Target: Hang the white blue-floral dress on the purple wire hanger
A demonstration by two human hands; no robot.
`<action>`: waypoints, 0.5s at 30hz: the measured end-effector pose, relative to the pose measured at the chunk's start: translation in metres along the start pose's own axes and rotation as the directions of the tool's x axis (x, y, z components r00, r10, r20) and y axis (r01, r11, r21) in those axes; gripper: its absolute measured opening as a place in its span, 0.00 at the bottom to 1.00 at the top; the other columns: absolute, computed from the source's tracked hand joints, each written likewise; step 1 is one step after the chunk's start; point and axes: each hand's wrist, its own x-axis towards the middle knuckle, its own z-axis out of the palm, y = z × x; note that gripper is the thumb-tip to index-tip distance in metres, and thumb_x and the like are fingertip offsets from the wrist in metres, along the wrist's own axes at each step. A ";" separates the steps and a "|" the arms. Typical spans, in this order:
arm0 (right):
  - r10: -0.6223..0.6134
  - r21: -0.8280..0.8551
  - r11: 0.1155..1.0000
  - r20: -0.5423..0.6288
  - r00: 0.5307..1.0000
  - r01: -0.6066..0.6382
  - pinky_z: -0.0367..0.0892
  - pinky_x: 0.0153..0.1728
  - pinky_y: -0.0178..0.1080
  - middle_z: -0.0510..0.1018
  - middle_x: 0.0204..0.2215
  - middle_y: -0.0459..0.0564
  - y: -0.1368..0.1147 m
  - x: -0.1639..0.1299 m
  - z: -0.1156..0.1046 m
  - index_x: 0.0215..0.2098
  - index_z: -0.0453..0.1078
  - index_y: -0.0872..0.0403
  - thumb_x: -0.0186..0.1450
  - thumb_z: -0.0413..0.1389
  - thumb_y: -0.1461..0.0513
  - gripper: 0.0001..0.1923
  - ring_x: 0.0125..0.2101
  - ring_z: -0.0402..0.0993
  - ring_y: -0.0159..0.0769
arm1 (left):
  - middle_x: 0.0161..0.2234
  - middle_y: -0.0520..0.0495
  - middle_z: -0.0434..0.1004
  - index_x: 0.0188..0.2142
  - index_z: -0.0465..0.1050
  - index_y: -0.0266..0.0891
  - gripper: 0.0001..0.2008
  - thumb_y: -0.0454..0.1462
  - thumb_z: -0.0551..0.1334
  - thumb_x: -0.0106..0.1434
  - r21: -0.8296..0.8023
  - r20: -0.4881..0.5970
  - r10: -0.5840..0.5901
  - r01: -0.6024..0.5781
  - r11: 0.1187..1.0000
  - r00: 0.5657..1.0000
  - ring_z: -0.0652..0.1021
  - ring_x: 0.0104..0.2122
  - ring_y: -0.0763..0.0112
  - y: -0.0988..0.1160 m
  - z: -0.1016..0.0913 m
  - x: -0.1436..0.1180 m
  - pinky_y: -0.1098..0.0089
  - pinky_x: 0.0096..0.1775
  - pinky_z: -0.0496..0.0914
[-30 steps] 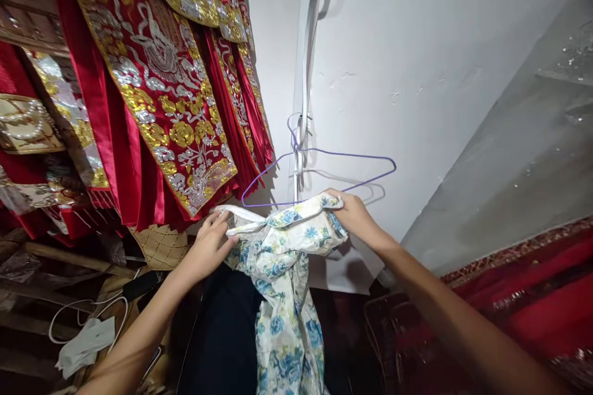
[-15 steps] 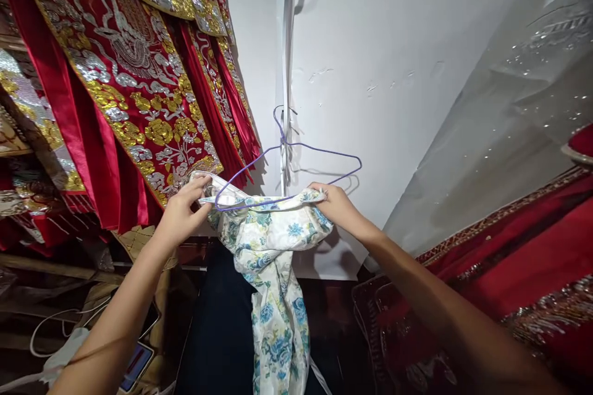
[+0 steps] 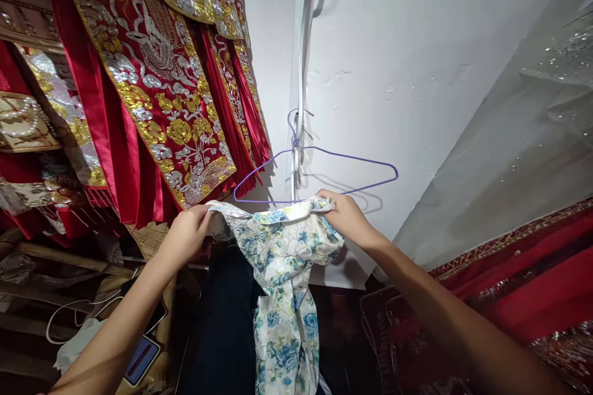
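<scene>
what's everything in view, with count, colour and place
floral garment: 1, white with blue, lower centre
hanger: 1, purple, just behind garment
embroidered panels: several, red, gold, silver, upper left
wall: 1, white, background
strip: 1, white, on wall
phone: 1, bluish screen, lower left
cable: at least 1, white, lower left
sheeting: count unclear, grey, right
fabric: count unclear, red, lower right
dark cloth: 1, navy, bottom centre
left hand: 1, bare, pinching garment's left end
right hand: 1, bare, pinching garment's right end

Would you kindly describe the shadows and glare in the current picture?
In the head view, the purple hanger casts a soft shadow on the white wall; also in head view, the red embroidered panel glints in places, and the floral garment hangs against dark surroundings.
</scene>
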 end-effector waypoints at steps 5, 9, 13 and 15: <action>0.001 -0.063 0.998 0.021 1.000 0.001 0.58 0.27 0.34 0.77 0.23 0.44 -0.007 -0.006 -0.002 0.29 0.71 0.50 0.58 0.52 0.64 0.06 0.27 0.70 0.38 | 0.31 0.37 0.81 0.31 0.75 0.39 0.24 0.47 0.46 0.71 0.126 0.042 -0.095 0.089 0.988 0.995 0.80 0.33 0.51 0.020 0.007 0.022 0.63 0.32 0.67; 0.016 -0.143 0.990 0.053 0.998 -0.008 0.57 0.28 0.33 0.78 0.25 0.44 -0.011 -0.012 -0.010 0.31 0.70 0.50 0.58 0.50 0.67 0.09 0.28 0.71 0.38 | 0.34 0.34 0.81 0.34 0.75 0.38 0.23 0.44 0.44 0.72 0.154 0.080 -0.068 0.056 0.987 0.994 0.81 0.36 0.48 0.031 0.023 0.038 0.60 0.35 0.69; 0.009 -0.152 0.988 0.059 0.998 0.000 0.58 0.28 0.33 0.79 0.26 0.43 -0.017 -0.015 -0.012 0.33 0.71 0.50 0.56 0.51 0.68 0.10 0.29 0.73 0.38 | 0.41 0.36 0.80 0.43 0.74 0.37 0.19 0.40 0.45 0.72 0.073 -0.062 0.062 -0.057 0.996 0.996 0.80 0.41 0.51 0.046 0.022 0.056 0.60 0.40 0.71; 0.004 -0.154 0.988 0.059 0.998 0.005 0.60 0.29 0.33 0.79 0.26 0.43 -0.021 -0.015 -0.009 0.33 0.72 0.50 0.56 0.51 0.69 0.12 0.29 0.74 0.38 | 0.45 0.37 0.79 0.48 0.73 0.37 0.18 0.39 0.47 0.72 -0.039 -0.139 0.171 -0.178 0.983 0.975 0.79 0.46 0.53 0.055 0.019 0.070 0.59 0.46 0.71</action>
